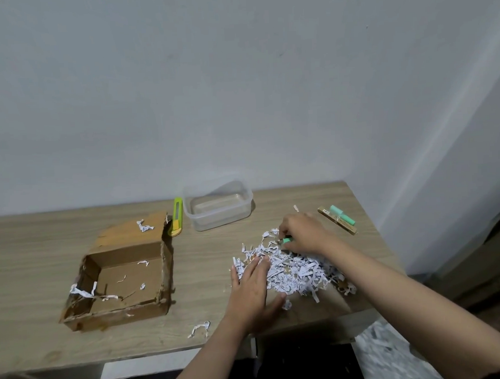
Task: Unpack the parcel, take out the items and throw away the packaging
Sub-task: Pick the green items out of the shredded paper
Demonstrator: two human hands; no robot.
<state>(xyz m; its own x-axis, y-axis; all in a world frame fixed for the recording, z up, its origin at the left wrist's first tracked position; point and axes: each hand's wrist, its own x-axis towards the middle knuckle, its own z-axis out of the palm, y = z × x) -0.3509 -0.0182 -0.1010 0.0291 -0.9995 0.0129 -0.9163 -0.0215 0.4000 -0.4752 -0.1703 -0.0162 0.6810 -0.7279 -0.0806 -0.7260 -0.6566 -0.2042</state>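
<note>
An open cardboard box sits at the left of the wooden table, holding only a few paper scraps. A heap of white shredded paper lies right of centre. My left hand lies flat with straight fingers on the heap's left edge. At the far side of the heap my right hand pinches a small mint-green item. Another mint-green item and a narrow brown box lie together near the table's right edge.
A clear plastic container stands at the back against the wall, with a yellow-green utility knife beside it. Loose paper scraps lie near the front edge. The table ends close on the right, beside the wall.
</note>
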